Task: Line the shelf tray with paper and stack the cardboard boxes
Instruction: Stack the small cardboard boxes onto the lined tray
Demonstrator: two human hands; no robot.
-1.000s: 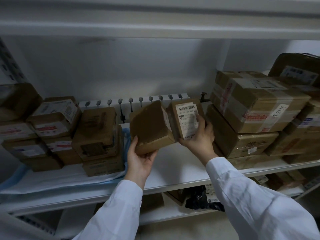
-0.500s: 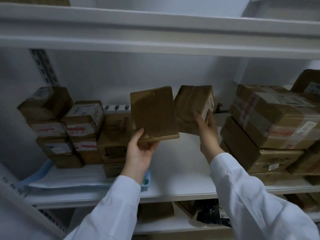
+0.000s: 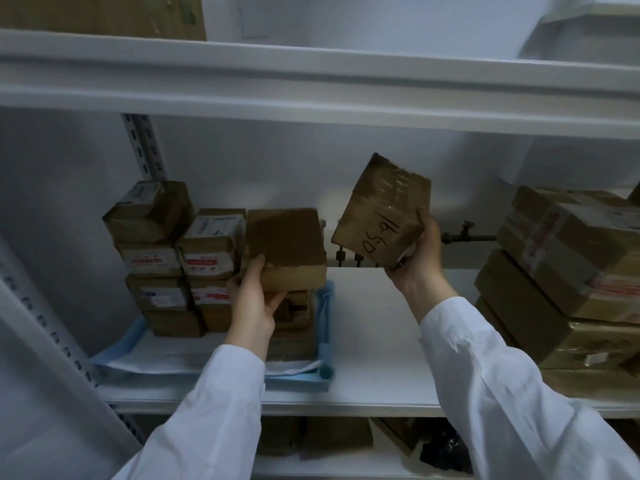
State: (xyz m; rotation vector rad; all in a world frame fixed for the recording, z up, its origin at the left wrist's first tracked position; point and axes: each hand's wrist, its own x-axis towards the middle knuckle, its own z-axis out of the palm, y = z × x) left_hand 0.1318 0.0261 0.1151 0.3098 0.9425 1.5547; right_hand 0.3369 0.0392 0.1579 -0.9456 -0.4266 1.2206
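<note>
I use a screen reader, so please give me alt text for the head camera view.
A person's left hand grips a plain box above the box stacks in the paper-lined tray, while the right hand holds a tilted hand-marked box. Larger boxes sit stacked at right.

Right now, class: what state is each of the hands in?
Left hand: closed, holding the plain brown box.
Right hand: closed, holding the hand-marked box.
</note>
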